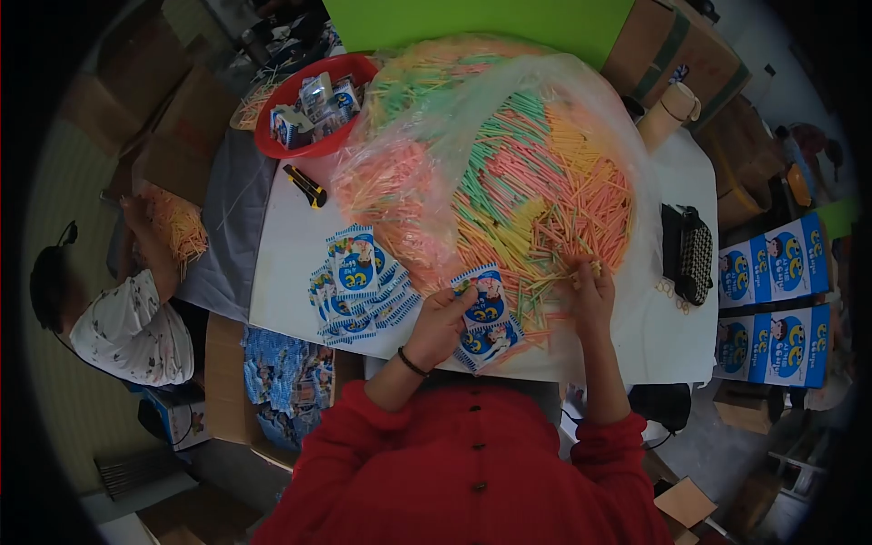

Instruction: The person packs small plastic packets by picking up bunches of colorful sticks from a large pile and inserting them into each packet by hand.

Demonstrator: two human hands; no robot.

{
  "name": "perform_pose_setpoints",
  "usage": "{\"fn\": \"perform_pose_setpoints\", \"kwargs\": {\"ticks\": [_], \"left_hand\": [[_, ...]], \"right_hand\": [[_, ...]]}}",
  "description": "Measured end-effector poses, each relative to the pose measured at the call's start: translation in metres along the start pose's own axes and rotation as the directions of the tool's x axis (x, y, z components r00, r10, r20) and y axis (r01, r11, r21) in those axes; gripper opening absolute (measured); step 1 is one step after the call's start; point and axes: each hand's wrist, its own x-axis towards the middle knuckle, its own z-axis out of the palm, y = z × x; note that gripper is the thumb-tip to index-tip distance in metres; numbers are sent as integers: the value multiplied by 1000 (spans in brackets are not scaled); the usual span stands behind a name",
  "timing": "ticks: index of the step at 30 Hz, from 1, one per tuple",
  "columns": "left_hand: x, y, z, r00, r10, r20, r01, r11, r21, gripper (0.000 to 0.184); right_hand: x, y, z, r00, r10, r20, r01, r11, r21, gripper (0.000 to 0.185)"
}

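Observation:
My left hand [439, 329], with a dark bracelet at the wrist, pinches a small blue-and-white printed packet [484, 295] at its left side. Just below it, another such packet [490, 342] lies at the table's front. My right hand [592, 300] is at the front edge of a large heap of thin pastel sticks [518, 159], its fingers curled together around a few of them; how many is hidden. The heap, pink, green, yellow and orange, sits in an opened clear plastic bag [409, 109]. Left of my left hand lies a spread pile of packets [354, 263].
A red basin [263, 136] of packets and a yellow-black box cutter [305, 186] are at the left. A dark patterned pouch [695, 259] lies right, near printed cartons [777, 263]. A box of packets [227, 372] stands below the table; another person [136, 318] sits left.

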Motion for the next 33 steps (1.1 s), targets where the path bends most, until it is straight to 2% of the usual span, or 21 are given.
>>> {"fn": "perform_pose_setpoints", "kwargs": {"ticks": [1, 2, 4, 5, 7, 8, 10, 14, 16, 17, 19, 20, 22, 23, 24, 25, 29, 31, 32, 33], "left_hand": [[-1, 0, 0, 1000, 1, 10, -2, 998, 68, 22], [-3, 0, 0, 1000, 10, 1, -10, 997, 70, 22], [-6, 1, 4, 996, 93, 4, -86, 900, 427, 19], [-7, 2, 2, 996, 91, -1, -82, 900, 428, 19], [-6, 4, -1, 992, 78, 99, -126, 665, 736, 17], [-6, 5, 1, 992, 73, 100, -123, 665, 737, 17], [-7, 9, 7, 981, 122, 150, -193, 654, 732, 17], [-11, 8, 9, 951, 225, 214, -307, 573, 760, 14], [-15, 14, 17, 954, 220, 202, -291, 541, 789, 14], [-15, 13, 16, 955, 220, 201, -291, 542, 789, 14], [-13, 11, 14, 921, 294, 256, -380, 539, 752, 16], [-14, 10, 13, 921, 294, 254, -380, 540, 751, 16], [-16, 8, 11, 924, 303, 233, -369, 552, 748, 17], [-16, 7, 10, 925, 303, 231, -368, 553, 748, 17], [-17, 7, 7, 928, 264, 264, -370, 564, 738, 21], [-17, 6, 4, 928, 226, 297, -373, 575, 728, 25], [-16, 3, 1, 917, 222, 331, -395, 607, 689, 27], [-21, 14, 21, 915, 256, 310, -400, 668, 628, 26], [-22, 16, 22, 916, 261, 304, -399, 664, 632, 26], [-24, 18, 22, 918, 261, 299, -394, 691, 606, 26]], "right_hand": [[-2, -9, 5, 999, 43, -33, -39, 991, 126, 17], [-3, -16, 12, 999, 47, -21, -44, 990, 131, 17], [-10, -28, 25, 998, -53, 33, 40, 945, 325, 17], [-17, -36, 32, 998, -48, 33, 35, 945, 326, 17], [-31, -51, 49, 973, -82, 214, 5, 941, 339, 18], [-35, -53, 55, 975, -81, 209, 6, 941, 340, 18], [-41, -55, 65, 913, -173, 369, 92, 970, 226, 19], [-48, -61, 86, 853, -246, 460, 170, 965, 200, 20], [-51, -59, 90, 859, -134, 494, 77, 988, 134, 21], [-52, -58, 92, 859, -133, 494, 76, 988, 134, 21], [-53, -50, 94, 886, -46, 462, -52, 979, 197, 18], [-52, -44, 91, 886, -44, 462, -54, 979, 197, 18], [-48, -37, 84, 848, -45, 529, 64, 998, -18, 13], [-46, -35, 79, 848, -44, 529, 63, 998, -18, 13], [-45, -40, 77, 775, -117, 622, 325, 917, -233, 14], [-44, -44, 76, 680, -145, 719, 569, 723, -392, 15], [-48, -57, 75, 632, -121, 766, 579, 731, -362, 20], [-49, -72, 75, 674, -151, 723, 513, 800, -311, 34], [-47, -74, 74, 669, -152, 728, 513, 803, -303, 34], [-45, -75, 71, 712, -218, 668, 464, 859, -215, 36]]}}
